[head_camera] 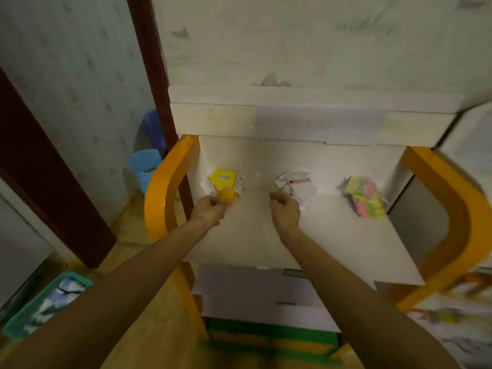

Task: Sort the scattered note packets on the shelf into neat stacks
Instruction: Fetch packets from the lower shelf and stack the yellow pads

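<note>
While left hand (210, 211) pinches yellow packets (225, 183), bare shelf (253, 235) separates hands.

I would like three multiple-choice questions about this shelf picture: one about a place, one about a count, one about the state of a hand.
1. Where do the pink-and-yellow packets lie on the shelf?
A. left end
B. middle
C. right end

2. How many groups of packets are on the shelf?
A. one
B. three
C. five

3. What does the left hand do?
A. grips a yellow packet
B. hangs idle
C. presses the wall

Answers:
1 C: they sit near the right orange frame.
2 B: yellow, white packets, pink-and-yellow.
3 A: its fingers curl at the packet's lower edge.
</note>
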